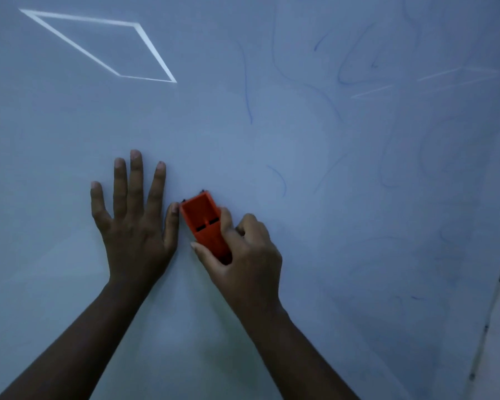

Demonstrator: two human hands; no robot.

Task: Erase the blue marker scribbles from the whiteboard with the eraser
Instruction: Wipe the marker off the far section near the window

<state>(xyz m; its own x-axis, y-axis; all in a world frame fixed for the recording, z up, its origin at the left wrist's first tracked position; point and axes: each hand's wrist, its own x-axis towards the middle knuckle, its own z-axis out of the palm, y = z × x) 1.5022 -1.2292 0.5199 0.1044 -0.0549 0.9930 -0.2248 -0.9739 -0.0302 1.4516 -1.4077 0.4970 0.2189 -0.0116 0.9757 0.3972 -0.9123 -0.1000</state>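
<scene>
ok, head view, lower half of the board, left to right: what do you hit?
left hand, flat with fingers spread on the whiteboard → orange eraser, gripped by the right hand → short blue curl → faint blue scribbles → board's right edge.

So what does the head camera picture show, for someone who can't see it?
The right hand grips an orange eraser on a whiteboard, while the left hand lies flat beside it. Faint blue scribbles remain to the right.
</scene>
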